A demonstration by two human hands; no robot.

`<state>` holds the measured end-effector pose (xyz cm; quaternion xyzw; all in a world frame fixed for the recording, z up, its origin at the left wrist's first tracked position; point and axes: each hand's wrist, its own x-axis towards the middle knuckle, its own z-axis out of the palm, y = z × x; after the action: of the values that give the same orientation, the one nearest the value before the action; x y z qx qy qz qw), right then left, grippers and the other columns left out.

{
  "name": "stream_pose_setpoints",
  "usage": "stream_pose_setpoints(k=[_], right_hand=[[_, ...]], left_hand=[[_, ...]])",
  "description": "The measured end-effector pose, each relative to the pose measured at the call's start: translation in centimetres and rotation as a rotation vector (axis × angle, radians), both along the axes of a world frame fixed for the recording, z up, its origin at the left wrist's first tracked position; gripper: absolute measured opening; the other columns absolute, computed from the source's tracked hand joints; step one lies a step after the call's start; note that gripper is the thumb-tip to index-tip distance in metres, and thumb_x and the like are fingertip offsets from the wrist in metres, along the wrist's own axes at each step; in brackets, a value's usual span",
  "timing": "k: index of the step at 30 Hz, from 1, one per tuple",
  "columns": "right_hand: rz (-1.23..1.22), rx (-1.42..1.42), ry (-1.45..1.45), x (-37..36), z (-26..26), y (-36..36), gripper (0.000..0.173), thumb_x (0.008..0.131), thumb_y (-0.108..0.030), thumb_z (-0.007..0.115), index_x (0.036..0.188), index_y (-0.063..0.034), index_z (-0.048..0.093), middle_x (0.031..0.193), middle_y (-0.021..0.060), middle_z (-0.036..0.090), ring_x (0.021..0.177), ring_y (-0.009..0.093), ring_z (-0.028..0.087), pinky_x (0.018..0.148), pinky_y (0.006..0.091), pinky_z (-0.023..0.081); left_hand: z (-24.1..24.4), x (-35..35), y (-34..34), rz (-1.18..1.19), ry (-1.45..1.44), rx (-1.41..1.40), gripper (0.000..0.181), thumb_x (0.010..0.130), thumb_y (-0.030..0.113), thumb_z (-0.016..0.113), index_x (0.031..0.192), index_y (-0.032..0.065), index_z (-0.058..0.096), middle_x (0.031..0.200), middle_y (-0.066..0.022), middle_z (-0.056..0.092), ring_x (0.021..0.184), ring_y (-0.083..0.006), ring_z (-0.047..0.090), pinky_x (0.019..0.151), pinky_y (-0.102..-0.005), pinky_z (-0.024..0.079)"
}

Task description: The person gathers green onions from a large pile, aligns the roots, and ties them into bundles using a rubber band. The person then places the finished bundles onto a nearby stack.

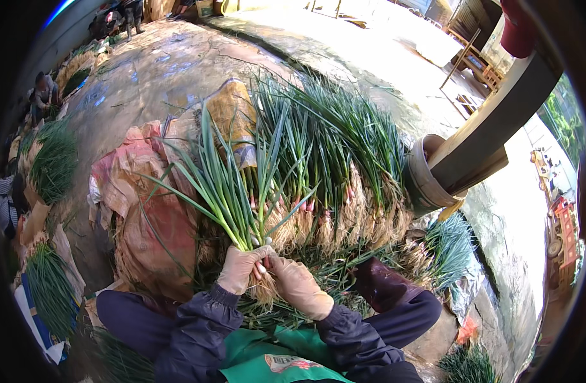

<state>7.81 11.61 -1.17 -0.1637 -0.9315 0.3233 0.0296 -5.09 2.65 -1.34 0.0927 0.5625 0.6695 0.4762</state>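
My left hand, in a pale glove, is closed around the lower stems of a bunch of green scallions. Their long leaves fan up and away from me, and pinkish-white bulbs with straw-coloured roots hang below the grip. Against the same bulbs, the gloved fingers of my right hand are bent together, pinching near the stem bases; exactly what lies between them is hidden. Beyond both hands, a row of rooted scallions lies with the roots towards me. Loose green leaves litter the ground beneath my hands.
A faded woven sack lies left of the row. At right, a bucket surrounds the foot of a post. More scallions lie near my boot. Farther left are scallion heaps and a crouching person.
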Motion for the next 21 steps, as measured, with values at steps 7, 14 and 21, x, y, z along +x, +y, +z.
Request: stream_pose_setpoints(k=[7,14,21], right_hand=[[-0.431,-1.267,0.358,-2.5,-0.3,-0.5,0.037,0.092,-0.027,0.055,0.119,-0.0003,0.052,0.097,0.0010,0.060,0.086,0.009,0.054,0.076,0.0233,0.044],[-0.893,-2.116,0.408,-4.3,-3.5,-1.4,0.025,0.099,-0.029,0.039,0.098,-0.0064,0.051,0.054,-0.0065,0.029,0.043,0.007,0.024,0.039,0.0226,0.022],[-0.452,-1.790,-0.030,-3.0,-3.1,-3.2,0.030,0.094,-0.031,0.051,0.105,-0.0036,0.058,0.077,-0.0007,0.059,0.060,0.008,0.053,0.054,0.0228,0.046]], left_hand=[[-0.2,4.5,-4.3,0.041,-0.042,-0.069,0.014,0.082,0.005,0.063,0.090,0.0011,0.053,0.061,-0.0074,0.059,0.045,-0.0139,0.056,0.037,-0.0199,0.040],[0.6,5.2,-8.4,0.041,-0.244,-0.011,0.016,0.083,0.007,0.063,0.091,-0.0033,0.054,0.071,-0.0116,0.060,0.049,-0.0136,0.054,0.050,-0.0247,0.047],[0.6,5.7,-9.9,0.032,-0.341,0.042,0.019,0.083,0.011,0.062,0.093,-0.0044,0.057,0.075,-0.0106,0.060,0.053,-0.0119,0.053,0.054,-0.0251,0.047]])
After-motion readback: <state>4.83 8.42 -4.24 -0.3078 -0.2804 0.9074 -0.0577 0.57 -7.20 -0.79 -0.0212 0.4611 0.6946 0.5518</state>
